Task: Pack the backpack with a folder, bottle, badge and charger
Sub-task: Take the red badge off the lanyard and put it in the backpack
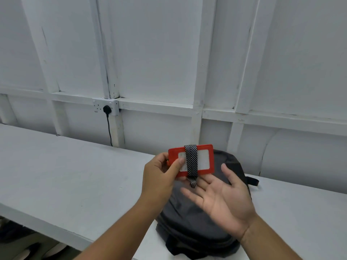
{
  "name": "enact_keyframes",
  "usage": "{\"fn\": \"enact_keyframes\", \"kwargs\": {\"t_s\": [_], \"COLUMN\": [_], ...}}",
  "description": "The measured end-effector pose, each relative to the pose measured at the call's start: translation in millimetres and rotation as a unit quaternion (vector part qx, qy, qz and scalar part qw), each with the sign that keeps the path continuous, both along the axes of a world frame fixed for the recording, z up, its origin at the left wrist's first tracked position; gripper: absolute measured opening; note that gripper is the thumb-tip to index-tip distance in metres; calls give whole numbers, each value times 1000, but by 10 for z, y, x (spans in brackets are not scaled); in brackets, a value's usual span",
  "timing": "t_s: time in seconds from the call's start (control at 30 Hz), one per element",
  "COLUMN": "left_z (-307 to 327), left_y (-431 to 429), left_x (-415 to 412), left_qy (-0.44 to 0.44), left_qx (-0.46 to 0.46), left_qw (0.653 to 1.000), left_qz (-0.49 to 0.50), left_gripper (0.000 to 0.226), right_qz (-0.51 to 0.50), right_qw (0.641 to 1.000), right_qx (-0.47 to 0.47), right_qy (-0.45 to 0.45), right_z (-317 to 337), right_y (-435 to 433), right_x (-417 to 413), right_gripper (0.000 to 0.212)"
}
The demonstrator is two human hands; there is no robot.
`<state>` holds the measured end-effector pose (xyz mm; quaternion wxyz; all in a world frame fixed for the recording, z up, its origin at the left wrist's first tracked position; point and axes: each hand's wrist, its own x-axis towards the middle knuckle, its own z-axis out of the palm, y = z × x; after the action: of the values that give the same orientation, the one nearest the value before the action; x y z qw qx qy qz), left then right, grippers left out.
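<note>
A red badge holder (pixel 203 160) with a clear window is held up above the dark grey backpack (pixel 189 220), which lies flat on the white table. A black-and-white striped lanyard (pixel 191 160) is wrapped around the badge's middle, its end hanging below. My left hand (pixel 159 177) pinches the badge's left end between thumb and fingers. Just under and to the right of the badge, my right hand (pixel 223 199) is palm up with its fingers spread and holds nothing. No folder, bottle or charger is in view.
The white table (pixel 71 177) runs along a white panelled wall. A wall socket (pixel 106 107) at the back holds a black plug, whose cable drops behind the table. The table's near edge is at lower left, with dark things below it.
</note>
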<state>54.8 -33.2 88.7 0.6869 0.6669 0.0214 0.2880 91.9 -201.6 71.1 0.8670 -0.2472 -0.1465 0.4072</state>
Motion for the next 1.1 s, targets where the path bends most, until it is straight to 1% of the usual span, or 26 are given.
{"fn": "enact_keyframes", "kwargs": {"t_s": [0.03,0.1,0.2,0.27,0.33,0.43,0.57,0.7,0.77,0.83,0.9,0.93,1.03,1.07,1.1], "left_z": [-36,-118,-238,-312,-382,-492,-560,-629,-654,-711,-801,-850,-966,-979,-985], "left_y": [-1,-19,-76,-99,-107,-53,102,216,262,294,322,340,363,361,352], "left_x": [24,63,76,66,45,67,135,167,156,132,114,114,108,109,112], "left_qy": [-11,-35,-76,-110,-156,-203,-239,-272,-285,-293,-284,-277,-258,-254,-248], "left_qx": [24,80,156,218,289,354,413,525,563,591,600,599,590,592,596], "left_qw": [1000,996,984,969,943,911,872,796,766,745,743,747,760,760,759], "left_qz": [11,29,34,39,44,61,114,130,123,102,88,85,91,90,85], "left_gripper": [9,4,8,6,8,9,17,22,24,28,33,33,31,31,31], "right_qz": [-28,-86,-194,-245,-275,-296,-296,-281,-286,-291,-286,-279,-235,-225,-221], "right_qw": [1000,996,980,966,956,944,935,942,942,941,946,950,966,969,971], "right_qx": [13,18,-39,-78,-97,-129,-188,-171,-166,-163,-144,-127,-42,-27,-36], "right_qy": [5,11,-10,5,45,71,51,67,61,52,57,66,101,96,79], "right_z": [-8,-24,-96,-151,-182,-192,-198,-170,-189,-228,-279,-308,-371,-378,-397], "right_y": [48,118,215,256,281,301,360,388,389,390,392,385,315,293,283], "right_x": [-75,-192,-304,-310,-316,-354,-386,-318,-292,-286,-286,-287,-286,-285,-268], "right_gripper": [62,55,38,30,26,21,21,21,21,21,25,27,40,44,44]}}
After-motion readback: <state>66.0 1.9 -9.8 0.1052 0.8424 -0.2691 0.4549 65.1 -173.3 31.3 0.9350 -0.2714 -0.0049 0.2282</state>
